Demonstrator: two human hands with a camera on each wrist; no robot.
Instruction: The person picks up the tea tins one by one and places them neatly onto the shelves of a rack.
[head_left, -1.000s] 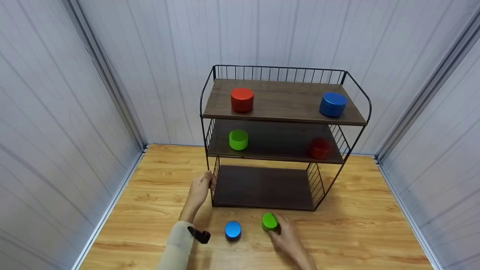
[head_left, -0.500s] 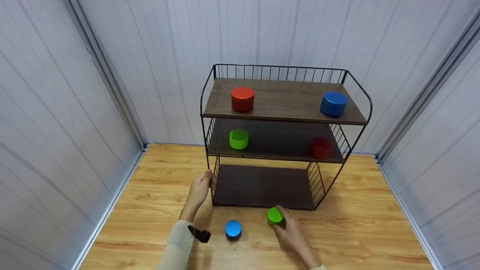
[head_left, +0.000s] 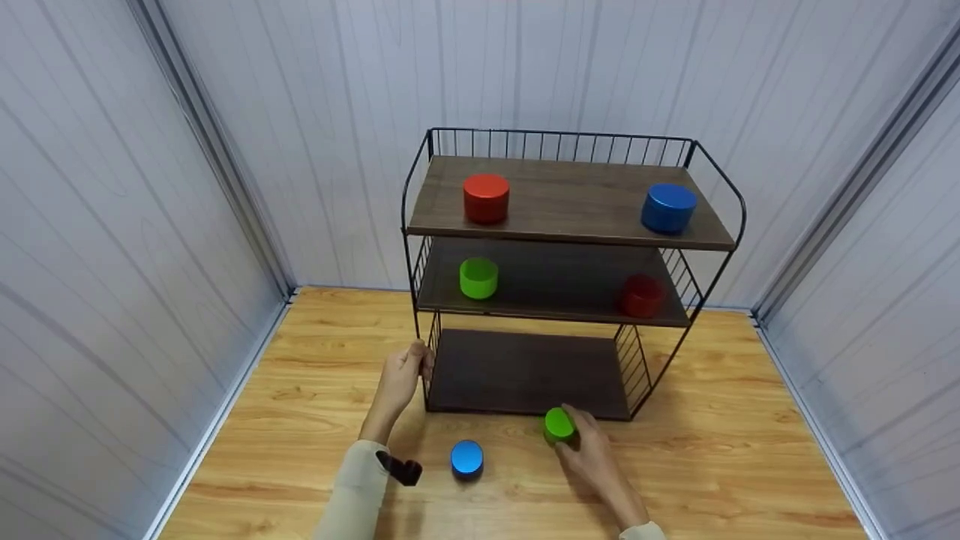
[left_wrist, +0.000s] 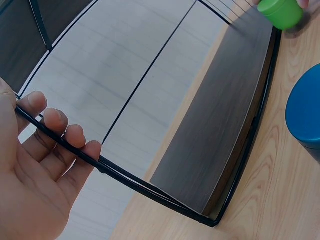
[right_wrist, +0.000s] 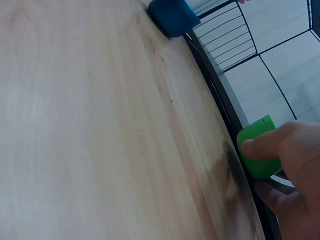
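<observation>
A three-tier shelf rack (head_left: 525, 375) with a black wire frame stands on the wood-grain surface. My left hand (head_left: 403, 371) holds its left front post; in the left wrist view the fingers (left_wrist: 75, 135) curl behind the black wire. My right hand (head_left: 592, 450) pinches a small green round tin (head_left: 559, 425) between thumb and fingers, at the bottom shelf's front edge. In the right wrist view the tin (right_wrist: 257, 150) overlaps that edge, with a shadow on the surface below. A blue round tin (head_left: 467, 457) stands in front of the rack, between my hands.
On the top shelf sit a red tin (head_left: 486, 201) at left and a blue tin (head_left: 668, 210) at right. The middle shelf holds a green tin (head_left: 478, 279) and a dark red tin (head_left: 641, 297). Pale panels (head_left: 360, 90) enclose the back and sides.
My right hand has moved forward and to the right with the green tin, from in front of the rack to the bottom shelf's edge. The left hand keeps its place on the post.
</observation>
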